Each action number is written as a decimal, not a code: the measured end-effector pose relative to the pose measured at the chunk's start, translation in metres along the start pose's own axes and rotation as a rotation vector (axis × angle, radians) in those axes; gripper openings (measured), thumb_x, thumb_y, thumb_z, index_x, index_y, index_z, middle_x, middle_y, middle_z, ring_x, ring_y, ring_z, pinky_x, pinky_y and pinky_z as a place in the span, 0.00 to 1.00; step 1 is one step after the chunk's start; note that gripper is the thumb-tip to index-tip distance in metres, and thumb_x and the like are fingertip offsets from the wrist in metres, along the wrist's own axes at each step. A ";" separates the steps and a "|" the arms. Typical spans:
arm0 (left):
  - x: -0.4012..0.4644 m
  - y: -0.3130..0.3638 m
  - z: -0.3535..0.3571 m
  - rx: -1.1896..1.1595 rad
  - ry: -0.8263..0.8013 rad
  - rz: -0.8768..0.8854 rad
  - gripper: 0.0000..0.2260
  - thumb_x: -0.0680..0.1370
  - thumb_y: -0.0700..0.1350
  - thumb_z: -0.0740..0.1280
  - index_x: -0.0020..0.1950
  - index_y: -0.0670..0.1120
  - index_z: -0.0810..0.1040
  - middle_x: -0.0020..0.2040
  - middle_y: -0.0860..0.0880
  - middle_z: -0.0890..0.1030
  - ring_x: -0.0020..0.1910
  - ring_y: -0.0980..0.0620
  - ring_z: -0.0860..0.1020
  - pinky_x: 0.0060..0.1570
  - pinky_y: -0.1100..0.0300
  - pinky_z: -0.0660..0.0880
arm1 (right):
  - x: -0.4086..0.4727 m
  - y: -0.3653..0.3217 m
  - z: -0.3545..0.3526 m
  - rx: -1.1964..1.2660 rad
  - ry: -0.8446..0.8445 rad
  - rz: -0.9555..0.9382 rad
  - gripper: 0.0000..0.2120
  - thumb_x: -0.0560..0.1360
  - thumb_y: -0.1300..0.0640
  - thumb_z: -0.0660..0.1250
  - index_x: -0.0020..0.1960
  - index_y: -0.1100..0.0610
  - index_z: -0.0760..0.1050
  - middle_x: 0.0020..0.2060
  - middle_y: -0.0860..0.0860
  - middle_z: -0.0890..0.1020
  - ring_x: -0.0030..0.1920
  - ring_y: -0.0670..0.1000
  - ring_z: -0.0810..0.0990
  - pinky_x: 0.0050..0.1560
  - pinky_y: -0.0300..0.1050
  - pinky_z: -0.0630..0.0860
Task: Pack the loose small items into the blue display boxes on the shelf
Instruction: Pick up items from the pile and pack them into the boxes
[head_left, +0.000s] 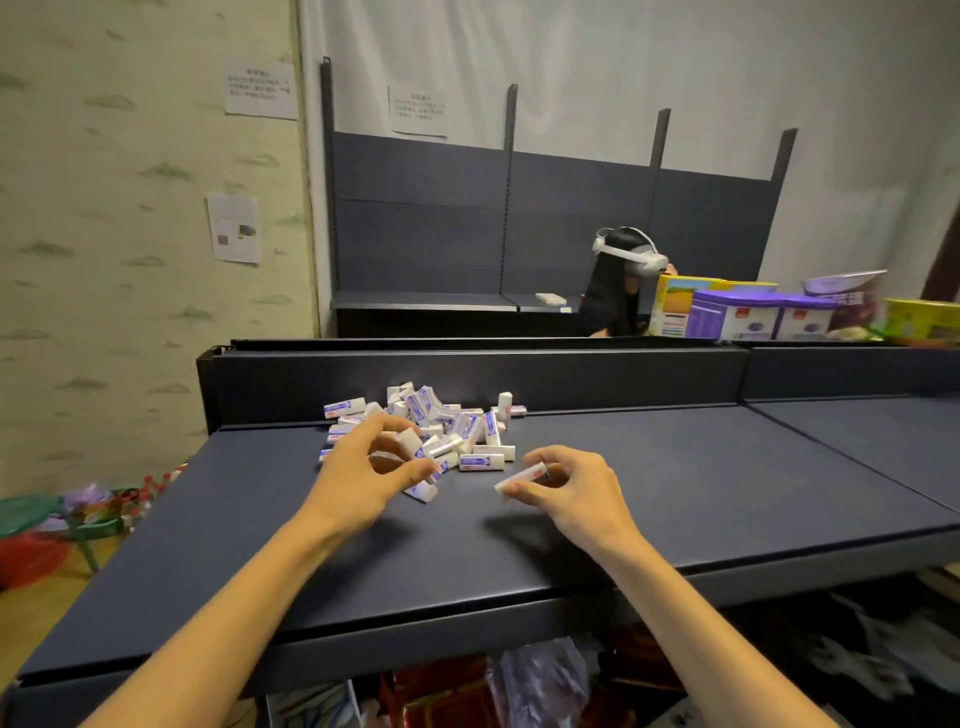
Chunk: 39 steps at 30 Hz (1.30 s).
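A pile of small white erasers with blue and red labels (447, 423) lies on the dark shelf top (675, 493), near its back wall. My left hand (363, 467) hovers over the front left of the pile, fingers curled round one or more erasers (410, 441). My right hand (566, 486) is to the right of the pile, pinching a single eraser (522, 477) between thumb and fingers just above the shelf. One eraser (423, 491) lies apart at the front of the pile. No blue display box is in view.
A raised dark back panel (467, 374) borders the shelf behind the pile. Beyond it, a person wearing a headset (621, 280) sits beside colourful boxes (737, 312). Bags and packages (519, 686) lie under the shelf; a green stool (47, 519) stands at left.
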<state>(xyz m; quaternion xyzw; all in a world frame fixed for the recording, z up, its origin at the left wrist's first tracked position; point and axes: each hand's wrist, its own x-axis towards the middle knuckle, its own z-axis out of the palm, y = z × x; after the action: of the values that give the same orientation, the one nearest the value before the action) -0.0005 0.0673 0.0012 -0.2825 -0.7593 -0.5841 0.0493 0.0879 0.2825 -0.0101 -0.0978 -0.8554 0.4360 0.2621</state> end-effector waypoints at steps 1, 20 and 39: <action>0.000 0.004 0.003 -0.009 -0.004 -0.005 0.13 0.69 0.41 0.75 0.51 0.46 0.76 0.45 0.48 0.83 0.42 0.51 0.83 0.45 0.63 0.78 | 0.000 0.002 -0.005 0.007 -0.016 0.001 0.15 0.66 0.49 0.78 0.50 0.49 0.79 0.37 0.43 0.81 0.38 0.42 0.80 0.38 0.27 0.73; -0.016 0.089 0.181 -0.103 0.082 -0.012 0.14 0.66 0.39 0.78 0.44 0.42 0.74 0.41 0.45 0.82 0.32 0.58 0.78 0.33 0.65 0.75 | -0.010 0.091 -0.211 -0.074 0.055 -0.076 0.07 0.69 0.52 0.74 0.42 0.53 0.78 0.38 0.47 0.83 0.38 0.47 0.81 0.36 0.33 0.76; -0.007 0.149 0.396 -0.117 -0.065 0.072 0.11 0.67 0.42 0.77 0.46 0.44 0.81 0.41 0.49 0.84 0.40 0.53 0.82 0.38 0.64 0.79 | -0.028 0.209 -0.388 -0.075 0.161 -0.021 0.10 0.71 0.54 0.74 0.45 0.55 0.75 0.43 0.49 0.82 0.39 0.43 0.81 0.34 0.28 0.74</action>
<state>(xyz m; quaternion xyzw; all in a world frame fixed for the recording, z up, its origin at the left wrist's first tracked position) 0.1788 0.4508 0.0027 -0.3309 -0.7142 -0.6160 0.0291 0.3056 0.6662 0.0004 -0.1335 -0.8483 0.3915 0.3307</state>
